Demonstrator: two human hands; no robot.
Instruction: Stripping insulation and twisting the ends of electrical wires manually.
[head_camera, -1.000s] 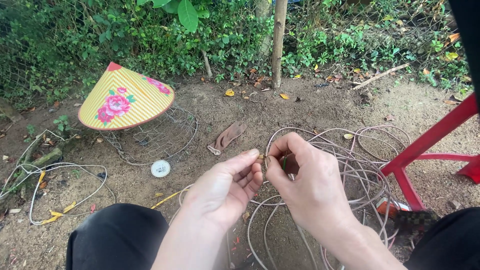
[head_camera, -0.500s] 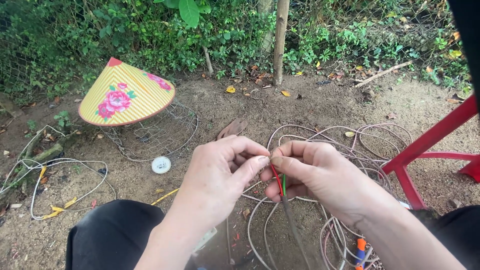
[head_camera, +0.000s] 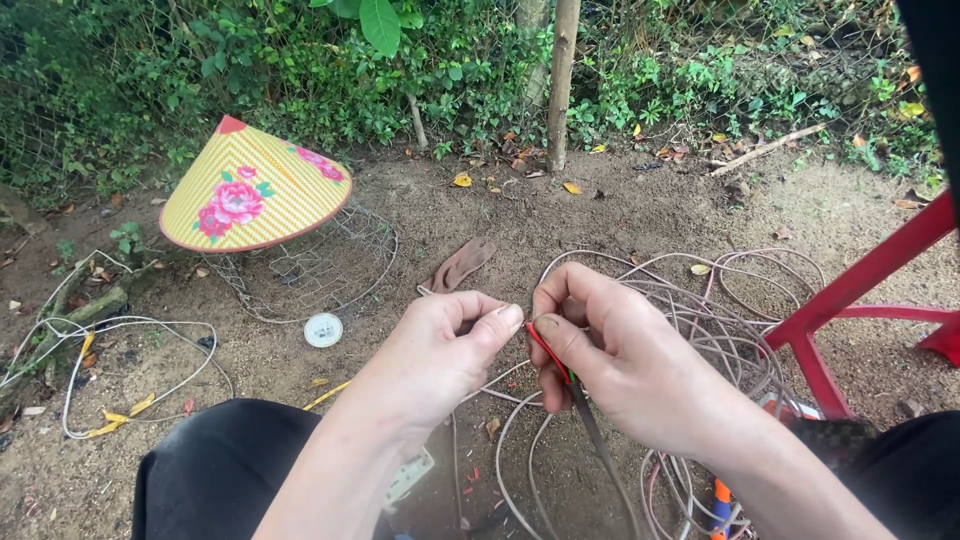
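My left hand (head_camera: 440, 350) and my right hand (head_camera: 610, 350) meet over the dirt, fingertips pinched together on the end of a grey cable (head_camera: 590, 430). A red inner wire (head_camera: 545, 350) and a green one stick out of the cable's sheath between my right thumb and fingers. The left thumb and forefinger pinch at the wire tips. The cable runs down and right from my right hand. A heap of pinkish coiled cable (head_camera: 720, 320) lies on the ground behind my right hand.
A yellow conical hat with pink flowers (head_camera: 250, 190) rests on a wire basket (head_camera: 320, 270). Nearby lie a white round lid (head_camera: 322, 329), a brown glove (head_camera: 460, 263), a white cable loop (head_camera: 130, 370), a red plastic chair leg (head_camera: 850, 290) and an orange-handled tool (head_camera: 720, 500).
My hands have shifted slightly, with the right hand turned so its knuckles face up. The red wire now shows more between the fingertips and the green one less.
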